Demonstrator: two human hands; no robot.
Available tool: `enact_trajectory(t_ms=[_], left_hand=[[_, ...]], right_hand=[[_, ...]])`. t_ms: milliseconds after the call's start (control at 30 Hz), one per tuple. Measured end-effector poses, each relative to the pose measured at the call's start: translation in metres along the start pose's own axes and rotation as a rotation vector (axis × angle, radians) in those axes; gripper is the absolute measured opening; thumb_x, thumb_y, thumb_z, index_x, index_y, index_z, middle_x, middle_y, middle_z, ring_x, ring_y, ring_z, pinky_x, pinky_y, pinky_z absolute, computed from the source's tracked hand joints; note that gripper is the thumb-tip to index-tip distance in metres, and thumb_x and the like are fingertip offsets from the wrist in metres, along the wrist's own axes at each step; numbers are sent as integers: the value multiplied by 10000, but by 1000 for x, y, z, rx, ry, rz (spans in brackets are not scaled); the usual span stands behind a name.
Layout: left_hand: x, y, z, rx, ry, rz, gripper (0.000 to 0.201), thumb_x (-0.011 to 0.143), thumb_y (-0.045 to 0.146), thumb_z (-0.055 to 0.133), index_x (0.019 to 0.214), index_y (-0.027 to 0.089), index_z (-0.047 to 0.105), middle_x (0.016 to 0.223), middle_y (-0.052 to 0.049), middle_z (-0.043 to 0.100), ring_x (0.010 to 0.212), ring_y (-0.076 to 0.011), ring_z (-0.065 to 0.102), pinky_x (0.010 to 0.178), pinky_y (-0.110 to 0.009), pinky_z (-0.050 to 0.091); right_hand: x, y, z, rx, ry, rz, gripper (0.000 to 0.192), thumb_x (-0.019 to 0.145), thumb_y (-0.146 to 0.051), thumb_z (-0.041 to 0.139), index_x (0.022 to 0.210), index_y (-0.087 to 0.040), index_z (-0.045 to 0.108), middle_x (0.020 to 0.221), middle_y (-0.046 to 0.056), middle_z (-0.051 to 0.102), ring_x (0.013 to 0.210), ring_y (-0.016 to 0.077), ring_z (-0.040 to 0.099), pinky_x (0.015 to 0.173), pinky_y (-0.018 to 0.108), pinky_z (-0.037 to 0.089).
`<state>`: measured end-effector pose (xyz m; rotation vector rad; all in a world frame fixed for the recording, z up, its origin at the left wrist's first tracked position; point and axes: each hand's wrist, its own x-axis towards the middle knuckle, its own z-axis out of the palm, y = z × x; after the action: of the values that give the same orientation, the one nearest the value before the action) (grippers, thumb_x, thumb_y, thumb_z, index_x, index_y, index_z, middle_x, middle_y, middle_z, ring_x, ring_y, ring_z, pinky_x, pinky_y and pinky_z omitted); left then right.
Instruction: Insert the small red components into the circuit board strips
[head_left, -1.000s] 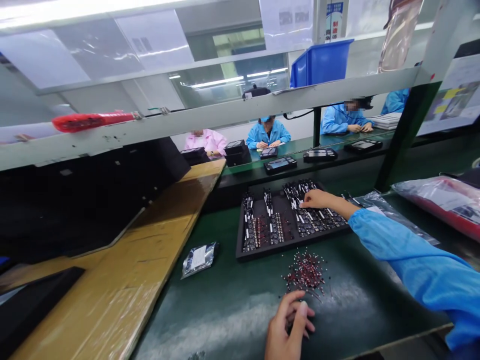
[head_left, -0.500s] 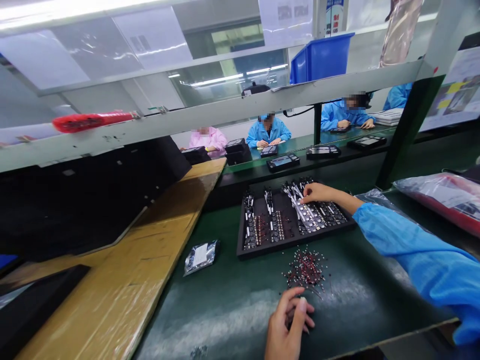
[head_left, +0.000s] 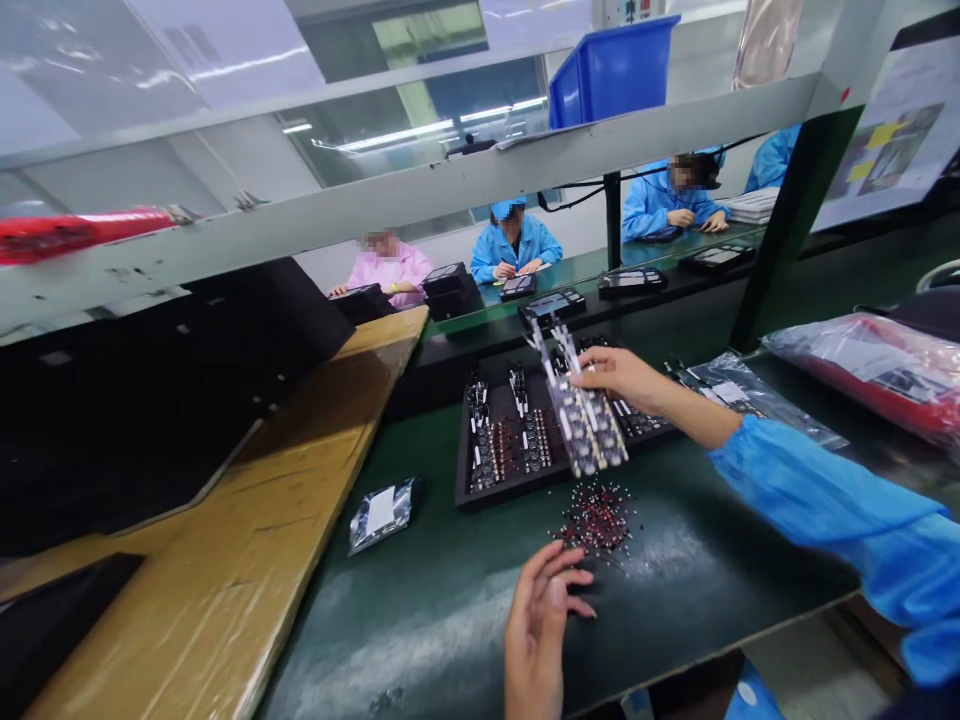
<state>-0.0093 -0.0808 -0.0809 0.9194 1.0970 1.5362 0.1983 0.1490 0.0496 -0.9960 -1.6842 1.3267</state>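
Observation:
My right hand (head_left: 616, 378) grips a circuit board panel (head_left: 587, 425) by its upper right edge and holds it raised over the front of a black tray (head_left: 510, 485). White cable-like strips stick up from the panel's top. Rows of small boards (head_left: 491, 455) with dark red parts sit in the tray's left part; more boards lie behind my right hand. My left hand (head_left: 541, 620) hovers low over the green bench, fingers apart and curved, holding nothing. Just beyond its fingertips lies a loose pile of tiny red, black and white parts (head_left: 600, 518).
A silver bag (head_left: 384, 512) with a white label lies left of the tray, beside a tan board (head_left: 300, 500). Clear plastic bags (head_left: 870, 365) are at the right. A shelf beam (head_left: 450, 170) crosses above, carrying a blue bin (head_left: 611, 75). Several co-workers sit across the bench.
My right hand has lifted the circuit board panel out of the tray and brought it nearer. My left hand's fingers have spread slightly. The view has shifted a little.

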Motion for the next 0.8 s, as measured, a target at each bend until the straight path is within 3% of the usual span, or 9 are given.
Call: enact_trajectory(t_ms=[100,200,333,433,567,667,800], left_hand=[[-3,2,0,-89,17,28,593,682,572,783,1150,209,757,1091,-214,794,867,-436,745,598,-442,631],[-7,0,-4,-28,29,-56,595,626,483,861,1153,225,761,1086,-168,811,979,-440,734,794,-458,612],[-10,0,-9,132,74,-147,592,593,367,900,1138,185,755,1052,-168,824,1007,-444,734,855,-457,598],[-13,-1,-11,172,158,-172,580,560,395,903,1079,172,772,949,-161,846,892,-441,770,772,-459,632],[-17,-4,-12,193,275,-150,564,511,432,906,1006,186,795,905,-141,856,832,-427,783,708,-440,653],[-19,-3,-11,230,338,-138,553,483,459,903,946,173,808,866,-142,859,806,-422,786,690,-423,658],[-21,2,-6,262,344,-149,509,474,438,906,888,154,820,818,-146,859,747,-412,789,636,-405,666]], right_hand=[[-38,4,43,81,-138,-45,360,752,-451,826,939,-230,613,848,-9,708,811,189,674,743,317,533],[-67,17,82,106,-235,-65,348,728,-465,837,868,-261,593,847,-27,706,849,199,686,764,322,540],[-88,25,107,39,-293,-91,305,746,-449,829,871,-298,595,866,-57,699,869,192,682,786,309,534],[-94,20,96,-69,-324,-118,209,844,-494,739,930,-327,647,917,-63,728,879,191,684,799,306,531],[-99,20,56,-263,-278,-153,221,987,-453,564,1052,-290,699,922,2,735,829,204,668,755,324,499],[-103,33,28,-377,-252,-174,221,981,-378,580,1087,-244,720,1013,57,733,906,230,663,824,357,482],[-112,54,18,-517,-309,-187,160,938,-388,650,1083,-385,718,1010,-13,713,896,205,665,805,326,499]])
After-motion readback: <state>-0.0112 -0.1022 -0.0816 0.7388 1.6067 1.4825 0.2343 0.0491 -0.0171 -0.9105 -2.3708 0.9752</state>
